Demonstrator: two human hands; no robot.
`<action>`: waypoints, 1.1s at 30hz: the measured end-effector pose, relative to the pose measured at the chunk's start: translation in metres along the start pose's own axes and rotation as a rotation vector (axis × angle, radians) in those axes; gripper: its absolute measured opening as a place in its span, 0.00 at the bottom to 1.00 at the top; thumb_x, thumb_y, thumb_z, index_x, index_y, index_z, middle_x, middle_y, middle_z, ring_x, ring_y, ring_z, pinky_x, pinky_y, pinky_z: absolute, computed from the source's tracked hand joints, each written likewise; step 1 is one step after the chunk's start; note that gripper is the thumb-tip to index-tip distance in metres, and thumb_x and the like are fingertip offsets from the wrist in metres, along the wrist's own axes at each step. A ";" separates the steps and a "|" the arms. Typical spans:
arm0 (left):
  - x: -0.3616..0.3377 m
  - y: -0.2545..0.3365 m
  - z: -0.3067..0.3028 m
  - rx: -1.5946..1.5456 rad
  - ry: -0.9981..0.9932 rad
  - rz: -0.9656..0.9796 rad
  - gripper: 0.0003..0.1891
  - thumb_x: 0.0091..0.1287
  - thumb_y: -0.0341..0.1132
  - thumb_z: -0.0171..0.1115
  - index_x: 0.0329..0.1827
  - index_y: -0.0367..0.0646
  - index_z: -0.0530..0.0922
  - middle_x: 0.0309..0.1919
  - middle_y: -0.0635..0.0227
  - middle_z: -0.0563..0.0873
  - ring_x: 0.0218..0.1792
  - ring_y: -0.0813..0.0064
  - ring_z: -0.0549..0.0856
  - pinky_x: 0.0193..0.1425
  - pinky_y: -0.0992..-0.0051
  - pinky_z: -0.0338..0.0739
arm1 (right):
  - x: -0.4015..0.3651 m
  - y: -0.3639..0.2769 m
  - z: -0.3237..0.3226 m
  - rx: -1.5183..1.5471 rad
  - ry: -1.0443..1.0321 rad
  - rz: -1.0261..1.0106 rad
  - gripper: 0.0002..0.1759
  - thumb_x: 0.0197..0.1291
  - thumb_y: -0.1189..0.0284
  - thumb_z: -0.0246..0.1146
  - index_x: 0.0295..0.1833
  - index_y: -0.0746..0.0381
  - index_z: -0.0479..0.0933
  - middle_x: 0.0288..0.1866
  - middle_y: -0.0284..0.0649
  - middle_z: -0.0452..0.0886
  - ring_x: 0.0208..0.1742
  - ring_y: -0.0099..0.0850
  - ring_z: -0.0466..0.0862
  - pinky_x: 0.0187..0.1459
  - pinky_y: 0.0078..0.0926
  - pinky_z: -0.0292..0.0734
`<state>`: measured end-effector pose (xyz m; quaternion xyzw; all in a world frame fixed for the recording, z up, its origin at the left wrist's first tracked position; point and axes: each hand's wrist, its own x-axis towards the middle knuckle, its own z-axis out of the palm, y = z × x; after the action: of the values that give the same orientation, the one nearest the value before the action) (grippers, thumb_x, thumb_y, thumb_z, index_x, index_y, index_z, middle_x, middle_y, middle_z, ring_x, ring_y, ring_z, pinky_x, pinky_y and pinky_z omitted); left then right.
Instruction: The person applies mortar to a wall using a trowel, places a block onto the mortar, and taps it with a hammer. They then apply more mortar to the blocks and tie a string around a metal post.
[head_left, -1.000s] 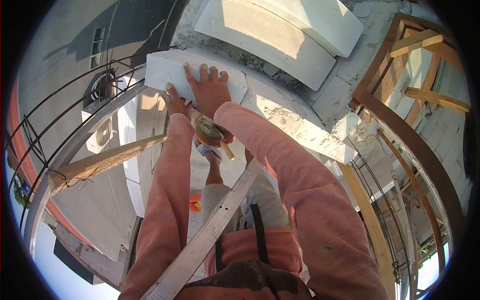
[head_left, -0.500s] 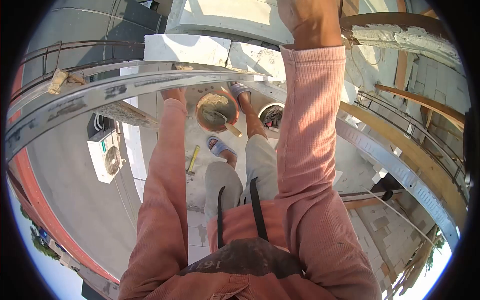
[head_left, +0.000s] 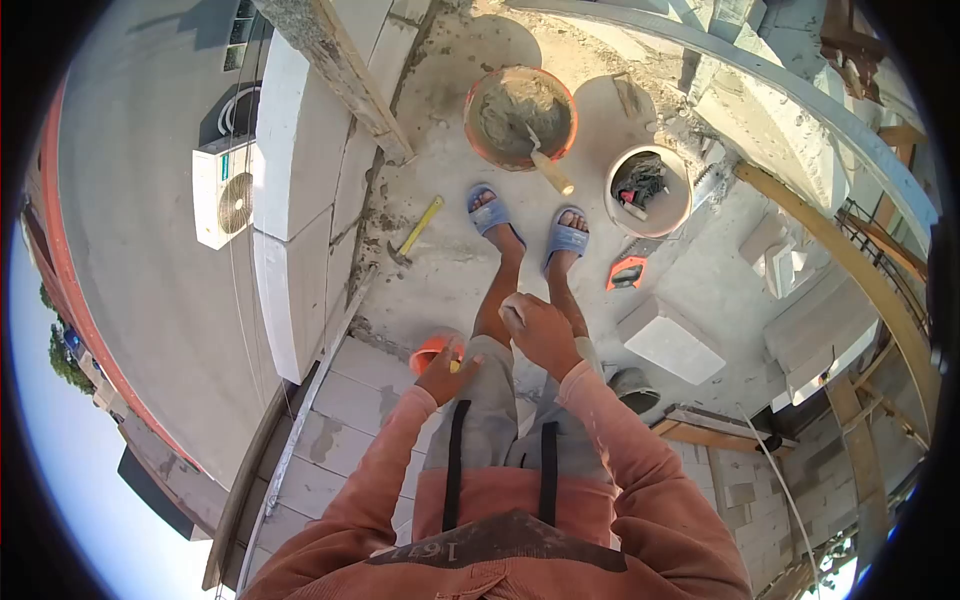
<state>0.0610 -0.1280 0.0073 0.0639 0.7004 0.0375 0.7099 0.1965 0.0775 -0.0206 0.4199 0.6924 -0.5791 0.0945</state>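
My left hand (head_left: 447, 374) is low in front of my left thigh, its fingers curled round a small yellow object (head_left: 456, 366) that shows only in part. Just behind those fingers is an orange-red container (head_left: 428, 352), partly covered by the hand. My right hand (head_left: 542, 333) is closed in front of my knees, and whatever its fingers may hold is hidden. Beyond my sandalled feet stands an orange tub (head_left: 478, 140) of grey mortar, with a wooden-handled trowel (head_left: 552, 174) resting in it.
A yellow-handled hammer (head_left: 420, 226) lies on the floor to the left. On the right are a white bucket (head_left: 678, 215) holding tools, an orange-handled saw (head_left: 626, 272), a pale block (head_left: 672, 340) and a dark bucket (head_left: 634, 390). A timber post (head_left: 345, 80) leans at the block wall (head_left: 283, 210).
Both arms have come down from their raised reach, and my hands are now before my thighs. My feet stand closer together. The view has shifted toward the floor, leaving the metal bar at upper right.
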 end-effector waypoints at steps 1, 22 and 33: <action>-0.005 0.006 0.027 0.067 0.048 -0.015 0.47 0.69 0.58 0.64 0.81 0.39 0.55 0.73 0.42 0.67 0.75 0.49 0.67 0.75 0.59 0.67 | 0.020 0.019 0.021 -0.095 -0.068 -0.076 0.10 0.68 0.66 0.62 0.41 0.62 0.80 0.36 0.46 0.83 0.38 0.44 0.86 0.39 0.40 0.81; 0.031 0.005 0.120 -0.163 0.651 0.075 0.40 0.66 0.43 0.70 0.75 0.33 0.63 0.68 0.38 0.72 0.68 0.39 0.73 0.72 0.52 0.70 | 0.224 0.126 0.306 -0.773 -0.370 -0.562 0.10 0.62 0.69 0.61 0.45 0.63 0.78 0.32 0.44 0.84 0.30 0.42 0.87 0.31 0.43 0.80; 0.032 0.057 0.050 -0.654 0.691 0.269 0.32 0.78 0.51 0.51 0.73 0.31 0.68 0.67 0.39 0.75 0.69 0.46 0.74 0.75 0.60 0.65 | -0.047 -0.112 -0.119 0.150 -0.217 0.445 0.27 0.73 0.46 0.57 0.42 0.62 0.77 0.21 0.32 0.73 0.20 0.21 0.73 0.21 0.25 0.67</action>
<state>0.1140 -0.0686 -0.0161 -0.0885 0.8320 0.3655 0.4078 0.1914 0.1630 0.1263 0.5031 0.5238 -0.6355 0.2620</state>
